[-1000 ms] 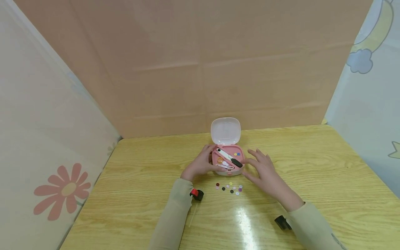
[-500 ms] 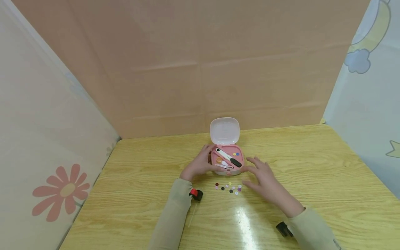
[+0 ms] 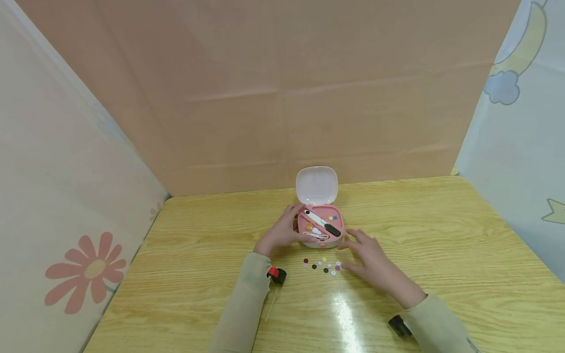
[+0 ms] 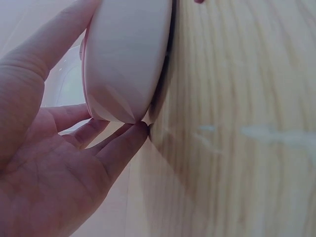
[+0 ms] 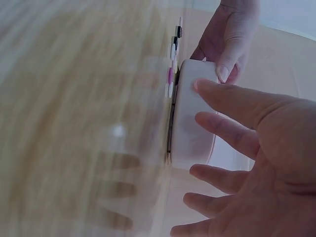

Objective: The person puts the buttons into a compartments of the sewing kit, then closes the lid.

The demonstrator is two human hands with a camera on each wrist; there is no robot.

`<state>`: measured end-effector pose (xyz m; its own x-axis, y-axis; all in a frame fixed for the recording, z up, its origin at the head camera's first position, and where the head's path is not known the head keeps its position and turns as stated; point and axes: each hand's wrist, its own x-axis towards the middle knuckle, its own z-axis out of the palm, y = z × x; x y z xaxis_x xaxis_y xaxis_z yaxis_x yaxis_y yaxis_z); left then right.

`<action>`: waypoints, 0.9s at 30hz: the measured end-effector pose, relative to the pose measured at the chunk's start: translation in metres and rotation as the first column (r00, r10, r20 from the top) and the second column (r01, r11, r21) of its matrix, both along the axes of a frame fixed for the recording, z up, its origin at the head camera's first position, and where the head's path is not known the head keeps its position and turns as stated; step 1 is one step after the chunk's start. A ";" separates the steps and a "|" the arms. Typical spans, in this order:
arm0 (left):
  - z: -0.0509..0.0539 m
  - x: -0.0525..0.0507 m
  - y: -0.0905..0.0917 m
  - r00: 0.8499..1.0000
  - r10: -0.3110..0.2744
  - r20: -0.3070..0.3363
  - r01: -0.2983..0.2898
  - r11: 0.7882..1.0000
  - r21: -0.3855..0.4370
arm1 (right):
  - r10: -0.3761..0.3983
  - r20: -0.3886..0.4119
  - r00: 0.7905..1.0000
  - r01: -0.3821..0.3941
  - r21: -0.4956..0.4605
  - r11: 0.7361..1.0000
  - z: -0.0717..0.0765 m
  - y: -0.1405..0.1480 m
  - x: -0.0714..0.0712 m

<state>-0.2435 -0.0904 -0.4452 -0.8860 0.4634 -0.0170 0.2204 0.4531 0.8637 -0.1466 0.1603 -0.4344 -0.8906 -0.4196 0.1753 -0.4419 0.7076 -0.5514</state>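
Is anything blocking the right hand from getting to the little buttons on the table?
No, nothing visible stands between the right hand and the loose buttons. The open pink box sits beyond them, not in between.

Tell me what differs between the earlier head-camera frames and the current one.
The right hand has drawn back toward the person, from beside the pink hinged-lid box to nearer the loose buttons. Nothing was visibly taken hold of or let go. Unchanged: the left hand at the box's left side, the raised lid, the buttons' layout.
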 end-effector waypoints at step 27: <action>0.000 0.000 0.000 1.000 -0.001 -0.003 0.001 1.000 0.003 | 0.034 0.035 0.999 -0.035 0.032 0.999 -0.006 -0.001 -0.011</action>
<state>-0.2432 -0.0902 -0.4449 -0.8856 0.4642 -0.0132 0.2232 0.4505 0.8644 -0.1574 0.1590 -0.4402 -0.8808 -0.4552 0.1303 -0.4474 0.7100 -0.5438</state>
